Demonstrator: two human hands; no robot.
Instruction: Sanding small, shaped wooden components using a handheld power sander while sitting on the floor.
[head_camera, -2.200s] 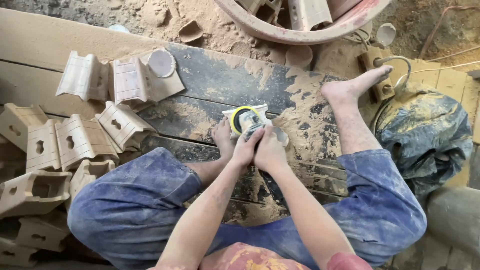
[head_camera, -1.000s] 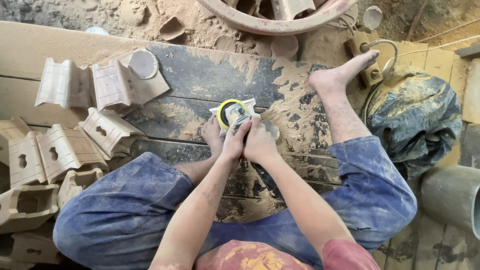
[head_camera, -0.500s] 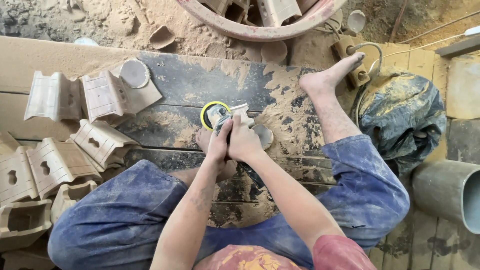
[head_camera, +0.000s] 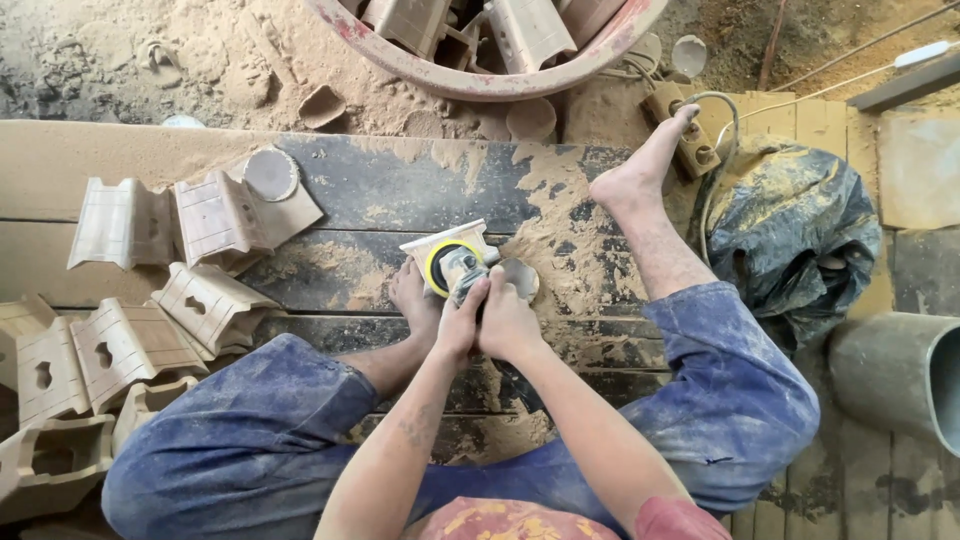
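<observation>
Taking the small sander (head_camera: 458, 268) with its yellow-ringed disc as the landmark: far to its left, pale carved wooden pieces (head_camera: 130, 345) lie in a heap on the dusty dark plank floor (head_camera: 400, 190), two more (head_camera: 190, 220) higher up with a round sanding disc (head_camera: 271, 174) on one corner. Just left of the sander a bare foot steadies a light wooden block (head_camera: 440, 243) under the tool. The left hand (head_camera: 462, 322) and right hand (head_camera: 508, 322), touching each other, have their fingers curled tight round the sander body from below. Above it sits a red-rimmed tub (head_camera: 480, 80) of similar pieces. To its right lies a crumpled dark plastic sheet (head_camera: 800, 235), then a grey pipe (head_camera: 900, 375).
</observation>
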